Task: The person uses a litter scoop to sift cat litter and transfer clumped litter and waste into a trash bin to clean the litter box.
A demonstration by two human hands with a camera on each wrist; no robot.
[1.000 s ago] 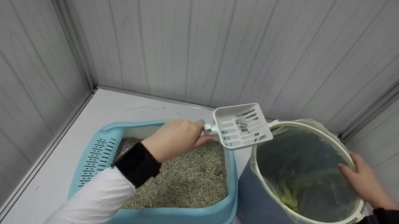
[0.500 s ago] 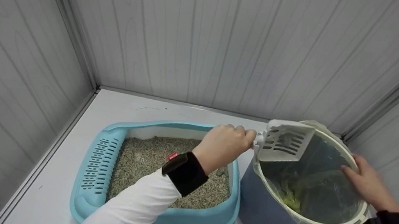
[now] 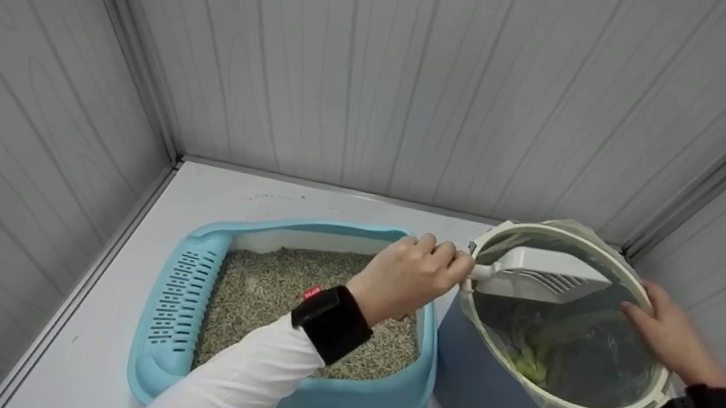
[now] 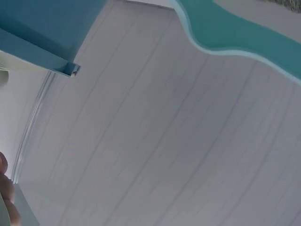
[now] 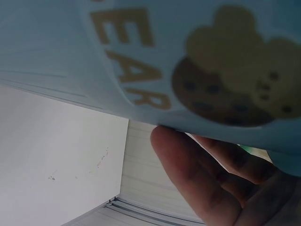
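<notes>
In the head view my left hand (image 3: 416, 270) grips the handle of a white slotted litter scoop (image 3: 550, 275). The scoop's head is tipped over inside the mouth of a blue bin (image 3: 486, 388) with a cream rim and clear liner bag. Thumb inside and fingers outside, my right hand (image 3: 678, 337) holds the bin's right rim; the bin leans. Close up in the right wrist view, that hand's fingers (image 5: 181, 165) touch the printed bin wall. Left of the bin stands a light-blue litter box (image 3: 333, 405) with grainy litter (image 3: 276, 306). Only fingertips show in the left wrist view.
Yellow-green bunched plastic (image 3: 529, 366) lies low in the bin liner. The litter box and bin stand side by side on a white table (image 3: 229, 187). Grey panel walls (image 3: 382, 77) close in the back and both sides.
The left hand has moved right from above the litter box to the bin and turned the scoop over inside its mouth. Grey bits on the scoop earlier are no longer visible. The right hand stays put.
</notes>
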